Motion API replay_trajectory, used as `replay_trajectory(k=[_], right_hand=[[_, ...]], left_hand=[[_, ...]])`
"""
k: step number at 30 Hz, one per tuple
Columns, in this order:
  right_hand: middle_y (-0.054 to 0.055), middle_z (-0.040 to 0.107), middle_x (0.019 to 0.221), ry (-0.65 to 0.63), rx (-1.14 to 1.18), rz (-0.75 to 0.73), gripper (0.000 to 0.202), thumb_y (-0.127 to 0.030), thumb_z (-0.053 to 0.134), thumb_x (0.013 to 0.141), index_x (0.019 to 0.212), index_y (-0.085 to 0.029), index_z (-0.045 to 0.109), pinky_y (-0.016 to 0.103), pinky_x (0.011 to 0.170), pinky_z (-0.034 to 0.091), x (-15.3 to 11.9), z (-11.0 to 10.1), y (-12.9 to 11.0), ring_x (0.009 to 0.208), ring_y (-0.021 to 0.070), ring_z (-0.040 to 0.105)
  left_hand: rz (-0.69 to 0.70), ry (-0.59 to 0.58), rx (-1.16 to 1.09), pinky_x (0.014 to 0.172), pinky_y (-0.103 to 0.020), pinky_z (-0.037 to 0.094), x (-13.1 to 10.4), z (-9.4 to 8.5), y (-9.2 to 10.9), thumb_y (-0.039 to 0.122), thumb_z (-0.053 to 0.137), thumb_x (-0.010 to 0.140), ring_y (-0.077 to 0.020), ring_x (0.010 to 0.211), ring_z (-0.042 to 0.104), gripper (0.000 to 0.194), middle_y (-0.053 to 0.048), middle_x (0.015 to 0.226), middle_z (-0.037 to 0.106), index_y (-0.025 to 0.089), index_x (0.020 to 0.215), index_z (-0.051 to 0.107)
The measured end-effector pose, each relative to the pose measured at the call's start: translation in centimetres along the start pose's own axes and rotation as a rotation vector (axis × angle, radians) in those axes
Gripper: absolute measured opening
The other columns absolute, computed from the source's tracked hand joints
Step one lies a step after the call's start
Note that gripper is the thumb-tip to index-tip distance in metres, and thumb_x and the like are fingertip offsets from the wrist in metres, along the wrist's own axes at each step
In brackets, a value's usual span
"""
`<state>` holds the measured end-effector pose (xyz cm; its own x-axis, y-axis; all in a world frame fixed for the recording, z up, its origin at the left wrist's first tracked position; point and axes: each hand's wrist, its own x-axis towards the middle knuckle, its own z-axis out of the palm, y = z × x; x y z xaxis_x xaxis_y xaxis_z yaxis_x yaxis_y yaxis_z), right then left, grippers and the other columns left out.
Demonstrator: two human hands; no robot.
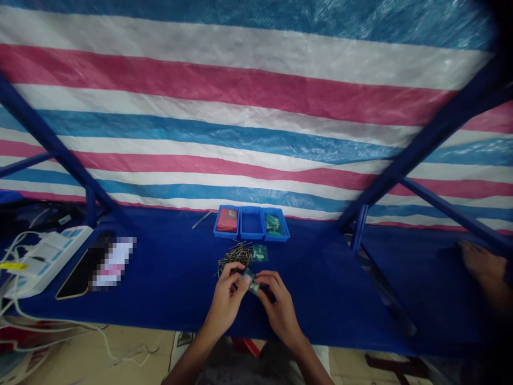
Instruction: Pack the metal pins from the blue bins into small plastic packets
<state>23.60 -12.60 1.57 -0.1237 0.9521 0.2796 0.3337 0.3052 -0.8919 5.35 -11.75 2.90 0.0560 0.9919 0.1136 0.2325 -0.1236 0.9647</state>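
Note:
Between the fingertips of both hands, over the blue table, is a small green see-through packet (251, 281) with something pale inside. My left hand (227, 295) pinches its left side with thumb and fingers. At its right side, the fingers of my right hand (279, 306) are closed on the edge. Just beyond my left hand lies a loose pile of thin brass-and-dark metal pins or screws (237, 253), too small to tell which. A similar green packet (260, 253) lies flat beside the pile, apart from my hands.
Three joined blue bins stand behind: the left bin (216, 231) holds red packets, the right bin (286, 233) green ones. A thin pen-like tool (201, 220) lies left of them. Further left are a phone (82, 271) and power strip (48, 262). Another person's hand (483, 262) rests far right.

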Motion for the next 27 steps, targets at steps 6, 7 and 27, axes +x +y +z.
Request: replay_trajectory(k=[6, 7, 27], right_hand=[[-0.001, 0.063, 0.082, 0.078, 0.299, 0.213, 0.034, -0.044, 0.069, 0.099, 0.126, -0.024, 0.059, 0.028, 0.068, 0.048, 0.0, 0.2, -0.6, 0.072, 0.0184, 0.059], [-0.001, 0.062, 0.080, 0.078, 0.334, 0.228, 0.034, -0.045, 0.070, 0.098, 0.123, -0.024, 0.060, 0.028, 0.066, 0.047, 0.1, 0.2, -0.6, 0.071, 0.0176, 0.058], [0.011, 0.063, 0.131, -0.085, 0.119, -0.014, 0.025, -0.028, 0.055, 0.103, 0.120, -0.029, 0.073, 0.041, 0.096, 0.055, 0.5, -0.7, -1.7, 0.108, 0.0257, 0.065]], left_hand=[[0.092, -0.070, 0.005, 0.089, -0.033, 0.054, 0.0, -0.9, 0.8, 0.040, 0.049, 0.108, -0.0234, 0.106, 0.067, 0.034, -0.010, 0.120, 0.071, 0.023, 0.114, 0.078], [0.095, -0.096, 0.011, 0.084, -0.030, 0.054, -0.1, -1.0, 0.7, 0.037, 0.052, 0.106, -0.0217, 0.100, 0.067, 0.031, -0.009, 0.117, 0.072, 0.024, 0.122, 0.076], [0.018, -0.045, 0.092, 0.078, -0.031, 0.051, -0.4, -0.7, -0.1, 0.048, 0.053, 0.106, -0.0229, 0.098, 0.063, 0.039, -0.009, 0.114, 0.068, 0.021, 0.096, 0.080]])
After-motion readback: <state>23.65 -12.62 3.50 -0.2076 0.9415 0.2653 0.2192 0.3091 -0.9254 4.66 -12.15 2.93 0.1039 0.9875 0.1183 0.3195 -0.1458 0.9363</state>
